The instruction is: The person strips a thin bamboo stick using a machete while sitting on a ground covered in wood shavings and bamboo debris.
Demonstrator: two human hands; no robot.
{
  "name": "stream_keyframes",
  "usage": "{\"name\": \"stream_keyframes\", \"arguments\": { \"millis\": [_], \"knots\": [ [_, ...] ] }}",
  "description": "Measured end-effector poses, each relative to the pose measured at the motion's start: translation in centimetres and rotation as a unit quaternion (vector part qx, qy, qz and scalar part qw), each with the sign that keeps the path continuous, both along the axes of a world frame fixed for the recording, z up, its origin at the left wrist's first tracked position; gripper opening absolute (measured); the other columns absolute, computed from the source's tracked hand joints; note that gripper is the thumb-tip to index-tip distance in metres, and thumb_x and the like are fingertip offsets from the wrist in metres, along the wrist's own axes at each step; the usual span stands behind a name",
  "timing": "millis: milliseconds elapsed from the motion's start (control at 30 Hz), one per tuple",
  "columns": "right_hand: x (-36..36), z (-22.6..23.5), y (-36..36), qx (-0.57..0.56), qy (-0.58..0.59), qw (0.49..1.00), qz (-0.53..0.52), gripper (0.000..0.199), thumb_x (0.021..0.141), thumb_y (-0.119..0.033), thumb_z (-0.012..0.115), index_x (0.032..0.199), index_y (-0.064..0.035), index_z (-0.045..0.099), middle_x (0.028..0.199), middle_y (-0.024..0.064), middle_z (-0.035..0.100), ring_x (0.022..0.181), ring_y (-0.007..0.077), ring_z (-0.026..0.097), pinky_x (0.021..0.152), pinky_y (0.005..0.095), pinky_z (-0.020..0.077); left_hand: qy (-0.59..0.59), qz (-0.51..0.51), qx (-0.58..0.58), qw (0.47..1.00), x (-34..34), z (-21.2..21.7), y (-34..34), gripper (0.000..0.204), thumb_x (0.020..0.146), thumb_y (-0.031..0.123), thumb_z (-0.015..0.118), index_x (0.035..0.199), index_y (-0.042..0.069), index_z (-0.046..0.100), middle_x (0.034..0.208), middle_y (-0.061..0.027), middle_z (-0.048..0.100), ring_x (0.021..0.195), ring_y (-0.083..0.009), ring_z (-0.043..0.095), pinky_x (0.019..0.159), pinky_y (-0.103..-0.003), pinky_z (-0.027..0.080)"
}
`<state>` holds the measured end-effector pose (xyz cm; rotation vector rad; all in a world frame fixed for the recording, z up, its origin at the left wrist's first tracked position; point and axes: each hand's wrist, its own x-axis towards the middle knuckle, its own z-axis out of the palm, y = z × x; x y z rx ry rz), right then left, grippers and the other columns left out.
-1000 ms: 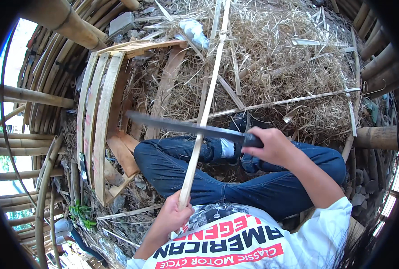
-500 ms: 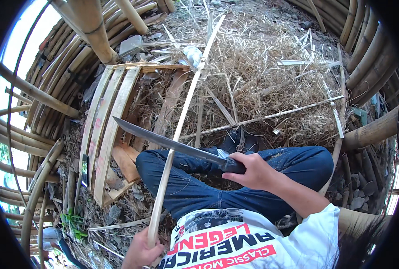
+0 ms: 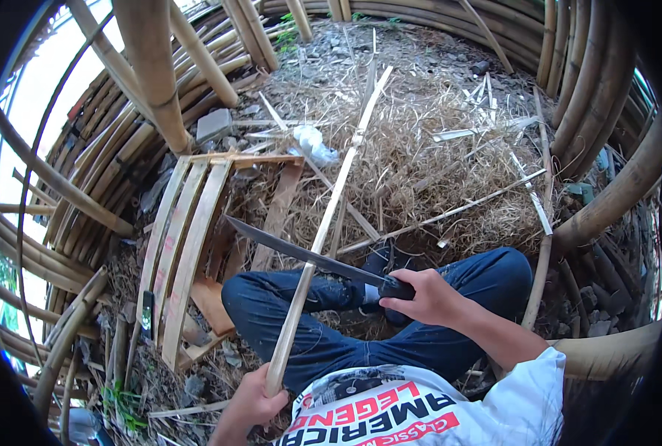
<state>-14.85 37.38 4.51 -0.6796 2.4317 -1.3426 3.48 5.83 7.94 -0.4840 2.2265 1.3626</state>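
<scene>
Running forward and slightly right: one pale strip (image 3: 323, 230), its near end clasped by fingers of the left hand (image 3: 255, 401). One dark machete (image 3: 280, 243) pointed leftward across it, handle wrapped by right-hand (image 3: 426, 296) fingers.

Had stacked bamboo poles (image 3: 93, 160) along the left and thick bamboo (image 3: 580, 82) curving up at the right. Showed stony ground (image 3: 450, 48) between, plus a wooden crate (image 3: 194, 260) with 3 pale slats. Let in bright daylight (image 3: 49, 63) at far left.
</scene>
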Motion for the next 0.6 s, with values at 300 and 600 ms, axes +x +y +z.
{"name": "stream_keyframes", "arguments": {
  "millis": [300,600],
  "knots": [
    [-4.7,-3.6,2.6,0.1,0.049,0.994,-0.014,0.038,0.08,-0.035,0.072,0.091,0.0003,0.064,0.069,0.0217,0.063,0.069,0.0397,0.064,0.062,0.0421,0.0506,0.06,-0.053,0.035,0.996,-14.6,-12.4,-0.4,0.032,0.073,0.006,0.058,0.104,-0.003,0.053,0.062,-0.005,0.054,0.048,-0.0132,0.055,0.044,-0.029,0.046],
    [-10.6,-1.6,6.1,0.101,0.006,0.991,-0.082,0.038,0.081,-0.035,0.07,0.094,0.0009,0.065,0.072,0.0207,0.065,0.069,0.0369,0.066,0.064,0.04,0.0525,0.188,-0.129,-0.029,0.973,-28.0,-13.6,1.2,0.03,0.071,0.006,0.057,0.099,-0.006,0.054,0.064,-0.0081,0.056,0.053,-0.0149,0.054,0.05,-0.031,0.046]
  ]
}}
